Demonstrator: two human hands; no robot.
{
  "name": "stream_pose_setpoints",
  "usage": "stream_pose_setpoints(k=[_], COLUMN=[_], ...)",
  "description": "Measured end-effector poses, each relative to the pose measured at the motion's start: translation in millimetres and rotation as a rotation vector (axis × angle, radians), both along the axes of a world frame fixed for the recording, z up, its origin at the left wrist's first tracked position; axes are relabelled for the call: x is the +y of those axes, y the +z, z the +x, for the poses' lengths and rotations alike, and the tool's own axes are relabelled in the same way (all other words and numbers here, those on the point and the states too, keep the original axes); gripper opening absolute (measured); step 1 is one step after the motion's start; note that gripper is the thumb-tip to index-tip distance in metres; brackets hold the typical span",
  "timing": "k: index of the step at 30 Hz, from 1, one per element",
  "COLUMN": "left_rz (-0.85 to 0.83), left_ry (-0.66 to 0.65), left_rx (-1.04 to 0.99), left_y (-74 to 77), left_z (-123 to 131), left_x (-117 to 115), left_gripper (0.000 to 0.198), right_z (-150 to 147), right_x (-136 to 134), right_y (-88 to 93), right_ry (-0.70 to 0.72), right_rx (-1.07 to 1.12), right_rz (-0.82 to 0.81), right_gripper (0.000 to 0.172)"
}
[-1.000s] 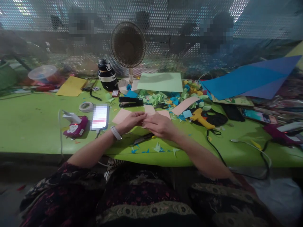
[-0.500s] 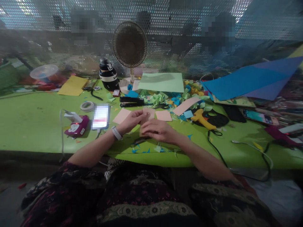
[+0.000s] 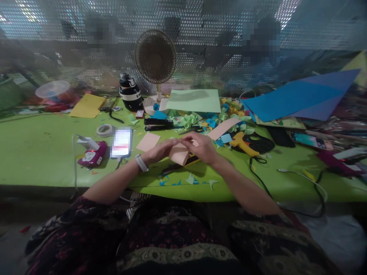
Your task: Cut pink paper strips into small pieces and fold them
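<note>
Both my hands hold a small pink paper piece [image 3: 179,154] lifted just above the green table [image 3: 43,152]. My left hand [image 3: 160,151] pinches its left edge; a white wristband sits on that wrist. From the right, my right hand [image 3: 202,147] grips the paper's top with curled fingers. Under the hands lie scissors [image 3: 174,168] with a yellow handle and small blue and green paper scraps [image 3: 190,179]. Another pink square [image 3: 148,141] rests on the table just left of my hands.
A phone [image 3: 121,142], a pink device [image 3: 92,154] with a white plug, a tape roll [image 3: 104,130], a black stapler [image 3: 158,123], a yellow glue gun [image 3: 242,144] with a black cable, a fan [image 3: 155,57], a bottle [image 3: 130,93], paper scraps and blue sheets [image 3: 298,97] crowd the table.
The pink paper was lifted off the table and now curls between both hands. My right hand moved up and slightly right; the scissors under it now show.
</note>
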State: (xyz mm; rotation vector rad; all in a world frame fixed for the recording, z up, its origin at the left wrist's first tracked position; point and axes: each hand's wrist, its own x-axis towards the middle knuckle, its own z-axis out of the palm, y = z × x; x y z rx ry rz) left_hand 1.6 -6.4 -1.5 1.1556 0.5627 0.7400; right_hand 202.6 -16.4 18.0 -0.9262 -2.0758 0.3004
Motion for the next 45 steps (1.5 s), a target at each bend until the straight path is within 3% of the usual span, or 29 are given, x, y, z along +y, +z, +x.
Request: stream_pose_setpoints(k=[5, 9, 12, 15, 21, 26, 34, 45], left_rz=[-0.032, 0.001, 0.088, 0.099, -0.068, -0.199, -0.14, -0.082], left_ry=[-0.116, -0.134, -0.079, -0.016, 0.055, -0.015, 0.035, -0.081], left_rx=[0.035, 0.019, 0.04, 0.04, 0.0, -0.064, 0.021, 0.01], left_y=[3.0, 4.1, 5.2, 5.7, 6.6, 5.8, -0.3, 4.6], left_z=[-1.3, -1.6, -0.5, 1.1, 2.3, 3.5, 2.1, 3.0], left_x=[-5.2, -5.3, -2.9, -1.2, -2.7, -3.1, -0.8, -6.1], left_gripper=[0.06, 0.066, 0.06, 0.052, 0.026, 0.035, 0.038, 0.036], right_z=[-1.0, -3.1, -4.1, -3.5, -4.0, -5.7, -5.0, -4.2], right_x=[-0.3, -2.5, -2.8, -1.2, -3.6, -4.0, -0.1, -0.6], right_y=[0.5, -0.5, -2.0, -3.1, -2.9, -4.2, -8.3, -7.8], right_ry=[-0.011, -0.034, -0.081, -0.097, -0.063, -0.08, -0.074, -0.123], right_rx=[0.047, 0.093, 0.124, 0.113, 0.161, 0.179, 0.148, 0.099], right_rz=[0.02, 0.061, 0.08, 0.117, 0.014, 0.014, 0.061, 0.124], right_gripper=[0.016, 0.018, 0.026, 0.02, 0.02, 0.018, 0.018, 0.02])
